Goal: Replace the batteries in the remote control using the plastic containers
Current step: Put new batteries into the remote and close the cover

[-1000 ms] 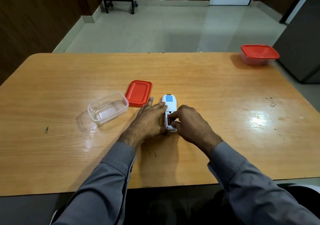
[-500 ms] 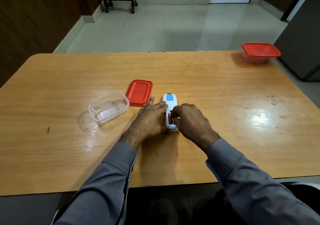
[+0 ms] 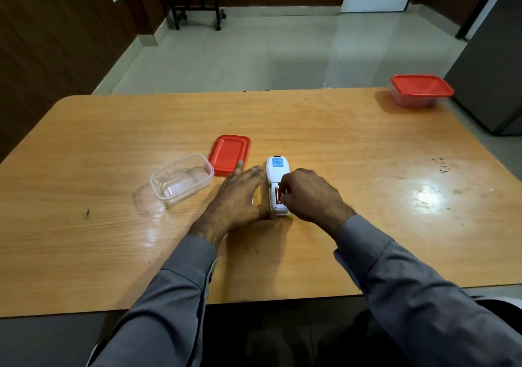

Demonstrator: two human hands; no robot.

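A white remote control (image 3: 277, 173) lies face down on the wooden table (image 3: 353, 168), its battery bay uncovered with a red battery (image 3: 278, 194) showing inside. My left hand (image 3: 238, 197) rests flat against the remote's left side and steadies it. My right hand (image 3: 309, 195) has its fingertips pinched at the battery in the bay. A clear plastic container (image 3: 182, 179) without a lid stands to the left, and I see nothing in it. Its red lid (image 3: 229, 154) lies beside it. A second container with a red lid on (image 3: 421, 91) sits at the far right corner.
A grey cabinet (image 3: 491, 64) stands just past the table's right edge. Beyond the far edge is tiled floor with a dark wheeled stand (image 3: 196, 2). Small dark specks (image 3: 440, 166) mark the table at the right.
My right fingertips have shifted slightly at the battery bay, and more of the red battery shows. My left hand and the remote stay in place. The view has barely moved.
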